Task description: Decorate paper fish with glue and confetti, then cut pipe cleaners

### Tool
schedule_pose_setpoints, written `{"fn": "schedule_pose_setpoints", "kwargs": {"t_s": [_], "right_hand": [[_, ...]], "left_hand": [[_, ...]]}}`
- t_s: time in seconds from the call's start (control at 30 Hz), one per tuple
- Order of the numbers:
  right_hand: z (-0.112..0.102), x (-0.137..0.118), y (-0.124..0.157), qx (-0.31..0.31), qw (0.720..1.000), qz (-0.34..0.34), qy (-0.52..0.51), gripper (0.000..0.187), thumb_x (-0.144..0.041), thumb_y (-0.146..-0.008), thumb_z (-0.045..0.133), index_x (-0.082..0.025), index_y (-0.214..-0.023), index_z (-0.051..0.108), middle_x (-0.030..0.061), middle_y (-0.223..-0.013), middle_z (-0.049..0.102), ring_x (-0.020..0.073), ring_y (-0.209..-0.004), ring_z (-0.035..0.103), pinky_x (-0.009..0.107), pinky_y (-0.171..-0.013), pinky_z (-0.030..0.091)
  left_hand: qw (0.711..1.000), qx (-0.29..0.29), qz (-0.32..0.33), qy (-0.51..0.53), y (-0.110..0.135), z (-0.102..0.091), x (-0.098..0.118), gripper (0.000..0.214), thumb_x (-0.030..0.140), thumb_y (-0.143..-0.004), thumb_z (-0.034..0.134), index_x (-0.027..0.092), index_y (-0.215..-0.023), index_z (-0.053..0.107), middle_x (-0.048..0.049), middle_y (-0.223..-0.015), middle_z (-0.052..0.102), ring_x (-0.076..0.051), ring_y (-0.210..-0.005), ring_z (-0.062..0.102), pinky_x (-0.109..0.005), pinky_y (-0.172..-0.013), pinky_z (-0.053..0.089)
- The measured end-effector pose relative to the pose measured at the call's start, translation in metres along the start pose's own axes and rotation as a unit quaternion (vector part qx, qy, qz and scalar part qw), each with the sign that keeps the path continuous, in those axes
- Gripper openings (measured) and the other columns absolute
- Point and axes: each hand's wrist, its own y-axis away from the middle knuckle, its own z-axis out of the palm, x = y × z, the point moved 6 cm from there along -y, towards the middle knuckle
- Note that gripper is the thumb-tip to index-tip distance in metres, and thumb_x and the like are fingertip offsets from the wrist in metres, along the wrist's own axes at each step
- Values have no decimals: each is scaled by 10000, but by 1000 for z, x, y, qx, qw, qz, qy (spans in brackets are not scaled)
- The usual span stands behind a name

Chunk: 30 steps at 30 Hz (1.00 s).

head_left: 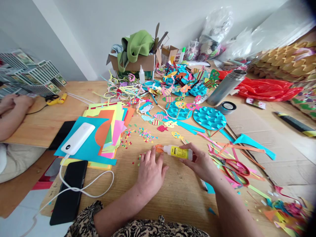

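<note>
My right hand (201, 163) grips a small yellow glue bottle (176, 152), held sideways with its white nozzle pointing left at a small orange paper piece (158, 148) on the wooden table (177, 194). My left hand (150, 171) lies palm down on the table, fingers stretched out, fingertips touching or just beside that orange piece. Small paper fish (176, 135) lie just beyond the bottle.
A stack of coloured paper (108, 131) with a white power bank (77, 138) and a black phone (70, 192) lies to the left. Red scissors (237, 168) and paper strips lie to the right. Blue discs (209, 118), a steel flask (225, 87) and a cardboard box (134, 64) stand further back. Another person's arm (11, 112) rests at far left.
</note>
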Motion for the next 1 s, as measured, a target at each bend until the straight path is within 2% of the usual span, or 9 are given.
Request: {"fn": "schedule_pose_setpoints", "kwargs": {"t_s": [0.27, 0.5, 0.63, 0.77, 1.0], "right_hand": [[-4, 0, 4, -38, 999, -4, -12, 289, -328, -753, 635, -233, -1021, 582, -19, -712, 597, 142, -576, 517, 248, -525, 411], [-8, 2, 3, -28, 999, -15, -5, 250, -306, -782, 600, -240, -1020, 560, 9, -838, 642, 148, -631, 536, 269, -579, 445], [-7, 0, 3, -35, 999, -27, -8, 239, -284, -780, 593, -243, -1013, 559, 7, -835, 637, 151, -646, 539, 268, -583, 443], [-12, 3, 2, -16, 1000, -12, 0, 250, -298, -773, 606, -242, -1014, 570, 3, -796, 638, 149, -612, 532, 267, -562, 441], [-15, 6, 2, -14, 1000, 20, -5, 308, -374, -747, 663, -235, -1011, 585, -23, -681, 609, 141, -549, 522, 249, -500, 407]], "left_hand": [[1000, -4, -1, 2, 1, 1, 0, 428, 408, -923, 532, 207, -1301, 549, -163, -1423, 475, -314, -1183, 480, -518, -939, 430], [1000, -1, 2, 2, 0, 2, 0, 418, 415, -923, 531, 207, -1284, 567, -169, -1413, 484, -315, -1175, 486, -521, -943, 433], [1000, -3, 0, 7, 1, 2, 0, 403, 404, -922, 536, 203, -1268, 574, -165, -1409, 489, -308, -1180, 487, -512, -955, 432], [1000, -2, 0, 3, 1, 0, 0, 371, 400, -921, 536, 208, -1234, 590, -155, -1407, 494, -308, -1179, 488, -514, -947, 435], [1000, 5, -2, -7, 1, 1, 1, 421, 389, -918, 546, 198, -1292, 549, -153, -1412, 494, -304, -1171, 488, -508, -938, 435]]}}
